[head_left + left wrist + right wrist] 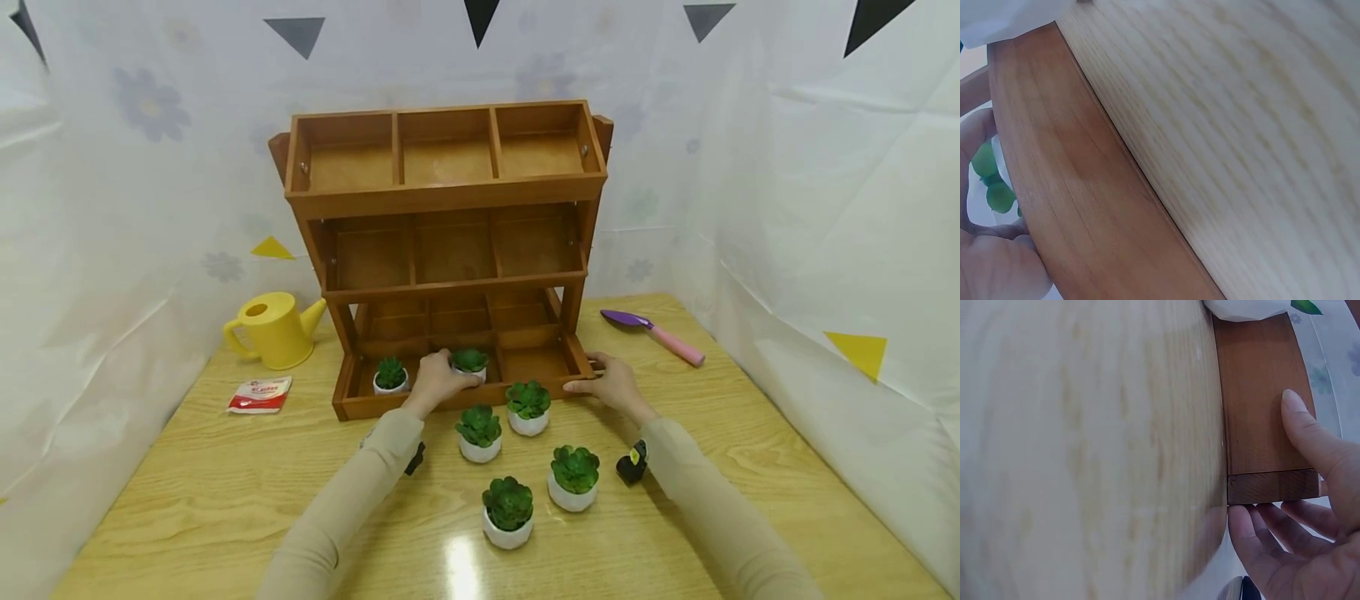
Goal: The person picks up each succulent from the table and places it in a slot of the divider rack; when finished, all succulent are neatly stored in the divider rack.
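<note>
A three-tier wooden plant stand [442, 200] has divided trays. At its bottom tier, my left hand [433, 382] reaches over the front board and holds a small succulent in a white pot [470, 362] in the middle compartment. The left wrist view shows thumb and fingers curved round this plant [999, 187] behind the board. Another potted succulent [390, 375] stands in the left compartment. My right hand [617, 387] grips the stand's bottom right corner; in the right wrist view, the thumb lies on the front board [1260, 400] and the fingers are at its end.
Several potted succulents, one near the front [507, 510], stand on the table before the plant stand. A yellow watering can [277, 329] and a red-and-white packet [259, 395] are at the left. A purple trowel with a pink handle [675, 344] lies at the right.
</note>
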A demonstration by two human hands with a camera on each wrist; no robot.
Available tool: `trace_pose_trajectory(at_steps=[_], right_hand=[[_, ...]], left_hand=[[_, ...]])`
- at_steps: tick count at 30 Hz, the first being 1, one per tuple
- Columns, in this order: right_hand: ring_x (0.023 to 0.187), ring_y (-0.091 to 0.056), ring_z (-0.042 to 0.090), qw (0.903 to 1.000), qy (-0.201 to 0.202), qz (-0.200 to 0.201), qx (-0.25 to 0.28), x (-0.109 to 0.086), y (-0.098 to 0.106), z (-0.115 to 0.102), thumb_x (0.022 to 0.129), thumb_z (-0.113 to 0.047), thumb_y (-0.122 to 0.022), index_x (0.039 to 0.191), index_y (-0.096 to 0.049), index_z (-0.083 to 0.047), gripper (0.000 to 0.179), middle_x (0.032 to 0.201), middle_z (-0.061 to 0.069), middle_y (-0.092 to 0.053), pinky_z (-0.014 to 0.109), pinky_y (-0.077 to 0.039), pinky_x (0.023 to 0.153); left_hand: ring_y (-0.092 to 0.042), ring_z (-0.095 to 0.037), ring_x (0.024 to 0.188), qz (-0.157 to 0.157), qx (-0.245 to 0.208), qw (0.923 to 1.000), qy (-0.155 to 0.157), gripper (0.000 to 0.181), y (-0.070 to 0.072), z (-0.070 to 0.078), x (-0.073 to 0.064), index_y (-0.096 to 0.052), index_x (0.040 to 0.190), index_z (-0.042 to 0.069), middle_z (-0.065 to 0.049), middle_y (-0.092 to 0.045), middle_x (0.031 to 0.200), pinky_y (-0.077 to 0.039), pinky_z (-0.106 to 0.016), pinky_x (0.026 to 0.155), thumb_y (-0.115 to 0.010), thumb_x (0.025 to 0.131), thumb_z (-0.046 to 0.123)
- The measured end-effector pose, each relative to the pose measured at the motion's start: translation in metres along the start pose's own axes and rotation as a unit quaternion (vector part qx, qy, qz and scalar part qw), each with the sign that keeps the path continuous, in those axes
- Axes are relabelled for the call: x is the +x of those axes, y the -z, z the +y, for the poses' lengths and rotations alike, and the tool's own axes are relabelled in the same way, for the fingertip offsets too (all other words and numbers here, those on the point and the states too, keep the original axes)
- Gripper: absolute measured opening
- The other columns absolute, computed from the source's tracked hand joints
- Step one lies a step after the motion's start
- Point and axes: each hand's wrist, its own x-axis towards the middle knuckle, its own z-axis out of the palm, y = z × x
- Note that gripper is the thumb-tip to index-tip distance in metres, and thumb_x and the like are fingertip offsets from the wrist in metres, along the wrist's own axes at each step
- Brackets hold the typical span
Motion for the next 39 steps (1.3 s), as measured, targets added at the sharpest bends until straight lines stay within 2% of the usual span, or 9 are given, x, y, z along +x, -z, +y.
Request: trace_pose_trajectory(at_steps=[2, 5, 9, 12, 19, 32, 35, 39], right_hand=[[0.114, -0.056, 0.042, 1.0000, 0.001, 0.001, 0.002, 0.000, 0.000, 0.000, 0.078, -0.036, -0.079, 0.138, -0.047, 0.000, 0.078, 0.129, 0.029, -0.055, 0.050, -0.050, 0.090], [0.112, -0.057, 0.041, 1.0000, 0.003, 0.001, 0.002, -0.001, 0.000, 0.001, 0.078, -0.036, -0.079, 0.138, -0.047, 0.001, 0.078, 0.128, 0.029, -0.055, 0.050, -0.050, 0.089], [0.111, -0.058, 0.041, 1.0000, 0.007, 0.002, 0.002, -0.001, 0.000, 0.001, 0.078, -0.036, -0.079, 0.138, -0.047, 0.001, 0.077, 0.126, 0.029, -0.056, 0.049, -0.050, 0.088], [0.110, -0.058, 0.040, 1.0000, 0.006, 0.001, 0.001, -0.002, -0.001, 0.000, 0.078, -0.036, -0.079, 0.138, -0.047, 0.001, 0.077, 0.126, 0.029, -0.056, 0.050, -0.050, 0.088], [0.109, -0.058, 0.041, 1.0000, 0.005, 0.002, 0.002, -0.003, 0.000, -0.001, 0.078, -0.036, -0.080, 0.137, -0.048, 0.002, 0.077, 0.126, 0.029, -0.057, 0.050, -0.050, 0.088], [0.108, -0.059, 0.040, 1.0000, 0.003, 0.003, 0.000, 0.000, -0.001, 0.000, 0.077, -0.037, -0.080, 0.137, -0.048, 0.001, 0.078, 0.125, 0.029, -0.058, 0.049, -0.050, 0.088], [0.109, -0.059, 0.040, 1.0000, 0.002, 0.002, 0.001, 0.000, -0.001, 0.001, 0.077, -0.038, -0.080, 0.137, -0.048, 0.001, 0.079, 0.125, 0.028, -0.058, 0.050, -0.050, 0.089], [0.110, -0.058, 0.040, 1.0000, 0.004, 0.003, 0.002, 0.000, -0.001, 0.002, 0.077, -0.038, -0.080, 0.137, -0.048, 0.000, 0.079, 0.126, 0.028, -0.057, 0.050, -0.050, 0.089]], left_hand=[[-0.061, -0.035, 0.099, -0.004, 0.005, 1.0000, -0.002, 0.069, 0.001, 0.001, -0.001, -0.054, 0.124, -0.006, -0.025, -0.059, 0.120, -0.053, -0.045, 0.081, -0.078, 0.077, 0.039], [-0.061, -0.035, 0.100, -0.008, 0.015, 0.9998, -0.003, 0.067, 0.002, 0.001, -0.003, -0.054, 0.124, -0.007, -0.025, -0.059, 0.119, -0.053, -0.045, 0.082, -0.076, 0.079, 0.038], [-0.056, -0.039, 0.115, -0.015, 0.019, 0.9997, 0.002, 0.071, 0.003, 0.001, -0.005, -0.050, 0.131, -0.008, -0.028, -0.054, 0.130, -0.051, -0.049, 0.090, -0.074, 0.082, 0.036], [-0.053, -0.041, 0.119, -0.020, 0.017, 0.9996, 0.006, 0.072, 0.003, 0.000, -0.006, -0.048, 0.133, -0.009, -0.028, -0.051, 0.133, -0.049, -0.050, 0.092, -0.073, 0.082, 0.037], [-0.055, -0.040, 0.114, -0.020, 0.013, 0.9997, 0.006, 0.068, 0.002, -0.001, -0.006, -0.052, 0.127, -0.010, -0.028, -0.054, 0.128, -0.051, -0.049, 0.089, -0.073, 0.081, 0.037], [-0.056, -0.039, 0.111, -0.014, 0.016, 0.9998, -0.005, 0.068, 0.007, 0.002, -0.010, -0.053, 0.124, -0.009, -0.027, -0.056, 0.124, -0.051, -0.048, 0.088, -0.075, 0.080, 0.038], [-0.053, -0.040, 0.115, 0.011, 0.013, 0.9994, -0.031, 0.071, 0.007, 0.000, -0.014, -0.052, 0.127, -0.008, -0.026, -0.056, 0.124, -0.049, -0.049, 0.091, -0.077, 0.079, 0.038], [-0.054, -0.037, 0.110, 0.064, 0.002, 0.9926, -0.103, 0.070, 0.007, -0.005, -0.026, -0.052, 0.129, -0.006, -0.023, -0.057, 0.119, -0.048, -0.049, 0.091, -0.079, 0.078, 0.034]])
